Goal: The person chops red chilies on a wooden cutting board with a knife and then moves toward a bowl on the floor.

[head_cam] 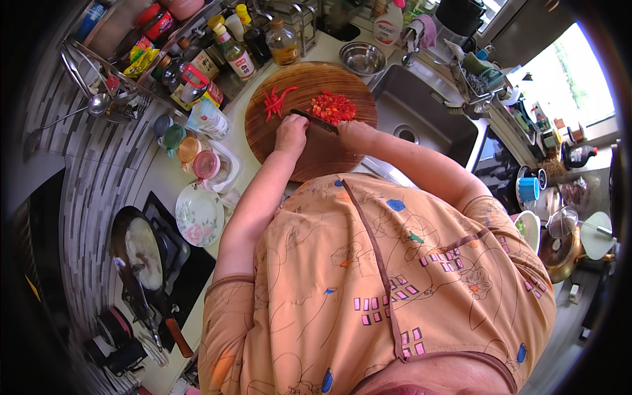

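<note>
My right hand [356, 137] grips the handle of a dark-bladed kitchen knife [316, 120] above a round wooden cutting board [321, 158]. The blade points left, its tip near my left hand [291, 134]. That hand's fingers are curled beside the blade, and a little red shows at the fingertips; what lies under them is hidden. Chopped red chili peppers [332, 106] form a pile just beyond the knife. Whole red chili peppers [275, 102] lie in a small bunch on the board's far left.
A steel bowl [363, 58] stands behind the board, with a sink [424, 108] to the right. Sauce bottles [239, 59] line the back left. Lidded jars [207, 165], a floral plate [199, 215] and a wok [140, 256] are on the left.
</note>
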Demonstrator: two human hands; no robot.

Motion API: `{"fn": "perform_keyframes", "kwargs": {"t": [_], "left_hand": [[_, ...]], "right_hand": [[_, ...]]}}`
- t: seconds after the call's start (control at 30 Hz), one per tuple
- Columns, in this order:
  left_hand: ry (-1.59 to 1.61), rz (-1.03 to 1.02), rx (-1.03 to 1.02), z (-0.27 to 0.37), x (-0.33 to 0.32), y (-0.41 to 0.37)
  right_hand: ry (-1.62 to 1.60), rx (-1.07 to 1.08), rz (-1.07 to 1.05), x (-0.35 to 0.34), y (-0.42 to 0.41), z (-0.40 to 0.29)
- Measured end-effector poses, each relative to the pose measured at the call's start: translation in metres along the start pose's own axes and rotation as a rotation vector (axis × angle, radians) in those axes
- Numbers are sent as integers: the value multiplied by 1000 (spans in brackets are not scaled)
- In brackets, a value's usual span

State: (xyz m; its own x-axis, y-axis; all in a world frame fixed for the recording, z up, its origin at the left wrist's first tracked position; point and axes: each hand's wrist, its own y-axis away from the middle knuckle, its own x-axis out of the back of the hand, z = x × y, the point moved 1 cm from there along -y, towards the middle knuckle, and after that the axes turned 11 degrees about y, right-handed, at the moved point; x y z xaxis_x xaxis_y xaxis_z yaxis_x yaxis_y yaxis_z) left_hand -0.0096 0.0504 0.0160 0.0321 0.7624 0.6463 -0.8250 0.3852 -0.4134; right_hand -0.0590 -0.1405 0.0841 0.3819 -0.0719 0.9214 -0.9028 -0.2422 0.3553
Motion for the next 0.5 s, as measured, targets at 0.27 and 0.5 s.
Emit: {"fn": "perform_keyframes", "kwargs": {"t": [0.27,0.5], "left_hand": [[-33,-44,-24,-3,1,-8],[-73,21,-26,-2,0,-3]], "right_hand": [[-41,-70,18,-15,-15,-14],[3,-57,-2,0,-2,-5]]}}
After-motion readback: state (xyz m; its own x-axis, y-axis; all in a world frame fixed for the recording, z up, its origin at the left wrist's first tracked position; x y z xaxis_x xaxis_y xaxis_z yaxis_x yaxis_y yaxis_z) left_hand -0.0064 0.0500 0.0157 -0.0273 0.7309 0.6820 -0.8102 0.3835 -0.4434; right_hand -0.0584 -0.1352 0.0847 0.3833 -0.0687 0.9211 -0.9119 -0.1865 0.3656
